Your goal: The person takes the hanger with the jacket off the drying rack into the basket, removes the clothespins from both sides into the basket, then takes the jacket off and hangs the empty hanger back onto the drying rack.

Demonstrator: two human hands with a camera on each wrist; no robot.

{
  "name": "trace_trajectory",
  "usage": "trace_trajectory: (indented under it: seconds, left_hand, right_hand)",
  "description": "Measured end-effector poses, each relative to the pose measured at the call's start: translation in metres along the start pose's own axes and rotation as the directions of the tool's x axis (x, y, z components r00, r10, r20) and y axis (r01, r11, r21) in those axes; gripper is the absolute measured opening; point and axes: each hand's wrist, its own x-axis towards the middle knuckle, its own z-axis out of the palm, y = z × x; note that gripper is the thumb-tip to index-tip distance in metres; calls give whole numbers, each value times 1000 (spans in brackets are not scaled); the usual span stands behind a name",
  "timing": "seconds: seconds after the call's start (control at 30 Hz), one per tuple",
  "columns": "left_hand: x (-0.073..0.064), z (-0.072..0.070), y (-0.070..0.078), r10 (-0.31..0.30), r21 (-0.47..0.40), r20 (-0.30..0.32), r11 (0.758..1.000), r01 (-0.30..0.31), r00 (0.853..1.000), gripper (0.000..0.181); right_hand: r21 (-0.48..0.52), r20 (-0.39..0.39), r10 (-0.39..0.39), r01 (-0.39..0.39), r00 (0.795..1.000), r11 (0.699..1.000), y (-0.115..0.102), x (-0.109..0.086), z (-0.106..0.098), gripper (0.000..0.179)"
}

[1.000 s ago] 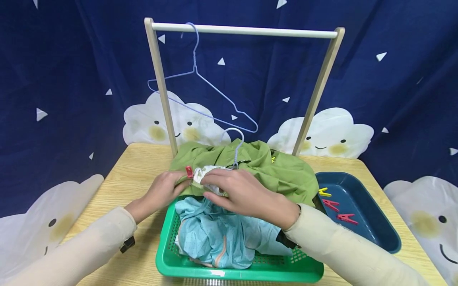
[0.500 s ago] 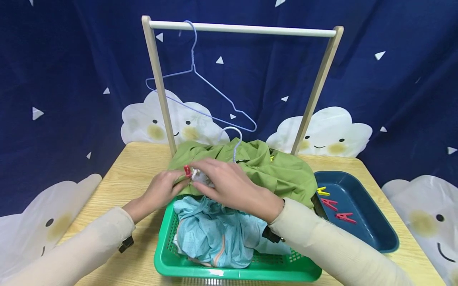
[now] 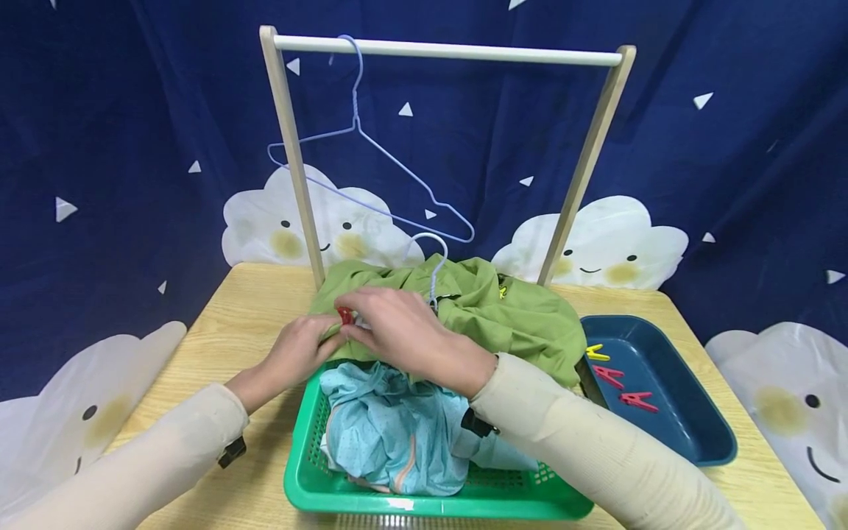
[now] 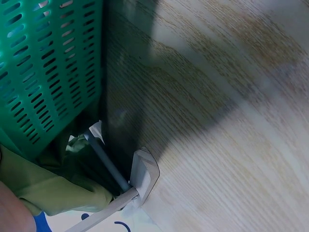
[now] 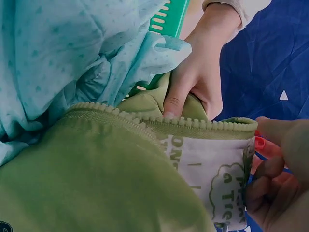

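A green zip jacket (image 3: pixel 523 324) with a white printed lining (image 5: pixel 207 169) lies bunched across the back of the basket. My left hand (image 3: pixel 305 344) grips its zipper edge, thumb pressed on the cloth in the right wrist view. A red clothespin (image 5: pixel 260 143) sits at the jacket's edge just beyond that hand. My right hand (image 3: pixel 407 331) pinches this clothespin, its fingers curled beside the lining. From the jacket rises the hook of a lilac hanger (image 3: pixel 435 276); the rest of that hanger is hidden.
A green basket (image 3: pixel 430 506) holds light blue clothing (image 3: pixel 391 434). To the right, a dark blue tray (image 3: pixel 689 412) carries one yellow and two red clothespins (image 3: pixel 638 401). Behind stands a wooden rack (image 3: pixel 450 51) with a bare lilac hanger (image 3: pixel 397 165). A yellow clothespin (image 3: pixel 502 291) is on the jacket.
My right hand has moved left from the white lining to the red clothespin and now covers most of the lining. The left hand keeps its grip in nearly the same place.
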Motion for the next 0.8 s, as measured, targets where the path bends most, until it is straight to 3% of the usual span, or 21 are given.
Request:
trace_trajectory:
  seconds: [0.17, 0.43, 0.8]
  left_hand:
    - [1, -1, 0, 0, -7, 8, 1000, 0, 1000, 32]
    - [0, 0, -1, 23, -2, 0, 1000, -23, 1000, 5]
    - [-2, 0, -2, 10, 11, 10, 1000, -10, 1000, 9]
  right_hand:
    - [1, 5, 0, 0, 1000, 1000, 0, 2, -3, 11]
    - [-45, -12, -29, 29, 999, 999, 2, 2, -3, 8]
    - [-30, -142, -60, 56, 988, 998, 5, -4, -9, 13]
